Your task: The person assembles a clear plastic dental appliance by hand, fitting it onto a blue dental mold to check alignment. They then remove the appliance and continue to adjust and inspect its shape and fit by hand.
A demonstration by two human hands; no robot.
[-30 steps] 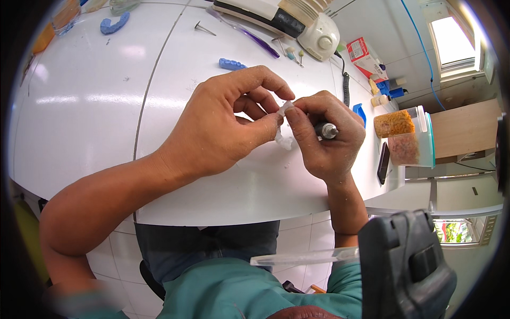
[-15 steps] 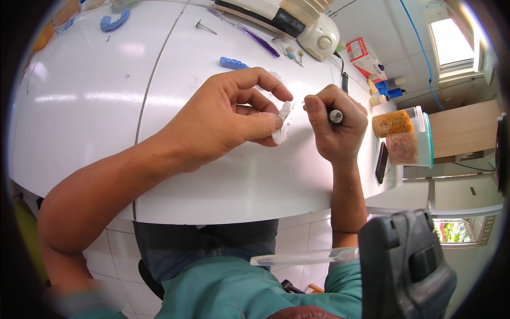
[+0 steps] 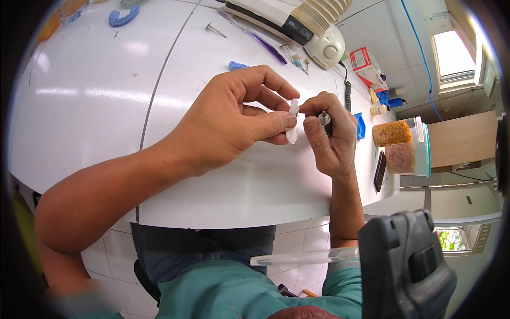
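Note:
My left hand (image 3: pixel 234 117) pinches a small, lumpy, whitish translucent piece (image 3: pixel 292 127) that looks like a dental appliance, between thumb and fingers above the table. Close on its right, my right hand (image 3: pixel 332 133) is wrapped round a dark rotary handpiece (image 3: pixel 325 123) with a metallic end. The right index fingertip is beside the piece; whether it touches cannot be made out. The handpiece's working tip is hidden by the fingers. Partly covered behind my left hand lies a blue dental mould (image 3: pixel 237 66).
On the white table (image 3: pixel 212 196) are another blue mould (image 3: pixel 124 16), a mandrel (image 3: pixel 215 30), a purple toothbrush-like stick (image 3: pixel 260 40), several small burs (image 3: pixel 300 63) and a beige machine (image 3: pixel 325 49) with a coiled cord (image 3: pixel 348 95). Right: blue tray (image 3: pixel 360 126), phone (image 3: pixel 380 171), food tubs (image 3: pixel 401 149).
My right hand has moved left with the handpiece, closing the gap to the whitish piece. The piece is turned more edge-on. A blue tray shows beside my right hand.

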